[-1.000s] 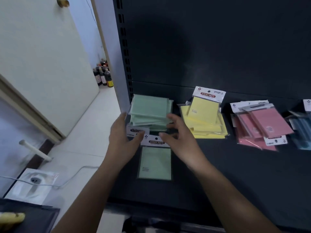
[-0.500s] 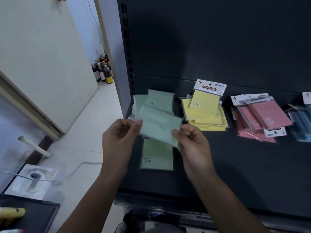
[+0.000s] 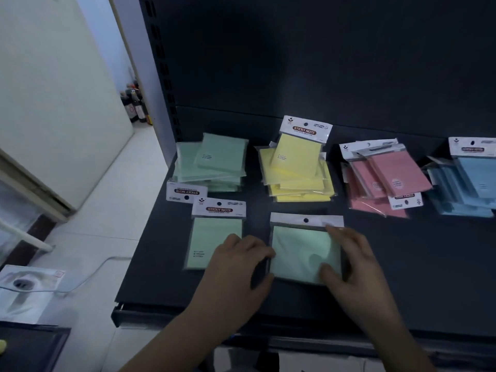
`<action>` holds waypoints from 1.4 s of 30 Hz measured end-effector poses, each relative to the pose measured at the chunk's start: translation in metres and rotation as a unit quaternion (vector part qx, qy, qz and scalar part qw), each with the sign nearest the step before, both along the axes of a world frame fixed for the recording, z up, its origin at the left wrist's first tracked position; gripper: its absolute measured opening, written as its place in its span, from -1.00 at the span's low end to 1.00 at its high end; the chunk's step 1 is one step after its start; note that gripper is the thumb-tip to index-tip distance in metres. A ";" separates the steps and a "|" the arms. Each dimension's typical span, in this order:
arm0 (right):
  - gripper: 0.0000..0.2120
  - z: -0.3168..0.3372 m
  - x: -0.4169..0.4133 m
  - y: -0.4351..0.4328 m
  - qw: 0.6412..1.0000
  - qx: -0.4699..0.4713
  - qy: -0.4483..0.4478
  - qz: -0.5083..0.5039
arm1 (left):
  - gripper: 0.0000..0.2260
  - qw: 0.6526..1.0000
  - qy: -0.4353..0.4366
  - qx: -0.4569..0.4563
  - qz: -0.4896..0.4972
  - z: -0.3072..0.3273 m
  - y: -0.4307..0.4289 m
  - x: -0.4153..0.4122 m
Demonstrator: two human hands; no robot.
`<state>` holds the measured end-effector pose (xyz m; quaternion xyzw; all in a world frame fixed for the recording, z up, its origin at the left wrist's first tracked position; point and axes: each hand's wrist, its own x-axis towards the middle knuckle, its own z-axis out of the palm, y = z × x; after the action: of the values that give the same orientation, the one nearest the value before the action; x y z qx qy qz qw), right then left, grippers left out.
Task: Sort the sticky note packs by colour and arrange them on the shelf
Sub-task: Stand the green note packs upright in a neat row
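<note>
A green sticky note pack [image 3: 300,251] lies flat at the front of the dark shelf [image 3: 416,269], its plain white header pointing to the back. My left hand [image 3: 236,269] holds its left edge with curled fingers. My right hand [image 3: 351,261] grips its right edge, thumb on the lower corner. Just left of it lies another green pack [image 3: 214,237], label up. Behind are four piles: green [image 3: 214,162], yellow [image 3: 298,173], pink [image 3: 386,178] and blue [image 3: 467,183].
The shelf's front lip [image 3: 188,315] runs below my wrists, and its slotted upright [image 3: 161,76] stands at the left. Left of the shelf are pale floor tiles, a white door [image 3: 53,89], several dark bottles [image 3: 134,106], a cable and a plastic-wrapped package [image 3: 26,285].
Both hands lifted a green pack off the green pile, carried it forward and right, and set it down on the shelf beside the single green pack.
</note>
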<state>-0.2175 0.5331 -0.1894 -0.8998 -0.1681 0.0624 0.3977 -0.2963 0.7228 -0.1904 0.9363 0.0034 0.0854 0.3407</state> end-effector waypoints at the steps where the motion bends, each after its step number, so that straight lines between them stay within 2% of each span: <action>1: -0.44 -0.001 -0.001 0.001 0.998 -0.062 -0.030 0.002 | -0.76 1.000 0.002 0.030 -0.001 -0.002 -0.002 0.000; 3: -0.45 -0.002 -0.002 0.003 0.980 -0.186 -0.064 0.012 | -0.78 0.998 0.010 0.057 0.005 -0.002 -0.004 0.002; 4: -0.45 -0.001 -0.002 0.005 0.973 -0.220 -0.063 0.014 | -0.80 0.998 0.007 0.058 0.013 0.000 -0.002 0.003; 6: -0.48 0.002 0.000 0.009 0.974 -0.217 -0.060 0.020 | -0.82 0.998 -0.015 0.041 0.049 0.005 0.009 0.006; 8: -0.53 0.008 0.004 0.018 0.984 -0.152 -0.074 0.050 | -0.81 0.992 -0.049 0.023 0.111 0.012 0.027 0.012; 10: -0.59 0.016 0.010 0.037 0.994 -0.042 -0.051 0.090 | -0.79 0.980 -0.084 0.025 0.177 0.018 0.047 0.021; 12: -0.63 0.025 0.015 0.066 0.988 0.087 0.054 0.117 | -0.70 0.969 -0.084 0.035 0.230 0.024 0.064 0.032; 14: -0.63 0.031 0.023 0.098 0.957 0.187 0.169 0.147 | -0.62 0.967 -0.060 0.067 0.238 0.026 0.079 0.043; 17: -0.63 0.032 0.039 0.141 0.938 0.242 0.180 0.169 | -0.51 0.971 -0.002 0.080 0.227 0.023 0.091 0.061; 20: -0.69 0.031 0.048 0.164 0.935 0.265 0.199 0.129 | -0.51 0.973 0.007 0.068 0.218 0.017 0.095 0.072; 23: -0.71 0.026 0.046 0.167 0.931 0.285 0.207 0.096 | -0.61 0.976 -0.038 -0.017 0.216 0.016 0.094 0.072; 26: -0.68 0.025 0.038 0.162 0.928 0.322 0.186 0.019 | -0.84 0.950 -0.096 -0.170 0.242 0.022 0.092 0.063; 28: -0.80 0.026 0.030 0.155 0.912 0.378 0.156 -0.015 | -0.96 0.912 -0.118 -0.292 0.263 0.027 0.087 0.053; 31: -0.91 0.027 0.015 0.142 0.887 0.433 0.157 -0.032 | -0.88 0.832 -0.089 -0.487 0.252 0.029 0.083 0.034; 33: -0.82 0.023 0.008 0.134 0.889 0.416 0.193 -0.010 | -0.90 0.816 -0.055 -0.533 0.218 0.025 0.080 0.021; 36: -0.62 0.018 -0.001 0.124 0.921 0.314 0.222 0.067 | -0.77 0.838 -0.028 -0.515 0.176 0.016 0.079 0.005; 38: -0.56 0.014 -0.007 0.120 0.944 0.243 0.197 0.103 | -0.68 0.855 0.001 -0.489 0.173 0.007 0.079 -0.005; 40: -0.56 0.010 -0.011 0.121 0.974 0.151 0.123 0.112 | -0.64 0.890 0.023 -0.417 0.185 -0.001 0.079 -0.013; 42: -0.57 0.008 -0.015 0.124 0.989 0.080 0.048 0.116 | -0.66 0.942 0.000 -0.278 0.185 -0.004 0.079 -0.017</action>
<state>-0.2320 0.6574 -0.1813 -0.8356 -0.2560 0.1376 0.4661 -0.3136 0.8021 -0.1947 0.7869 0.2006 0.1427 0.5658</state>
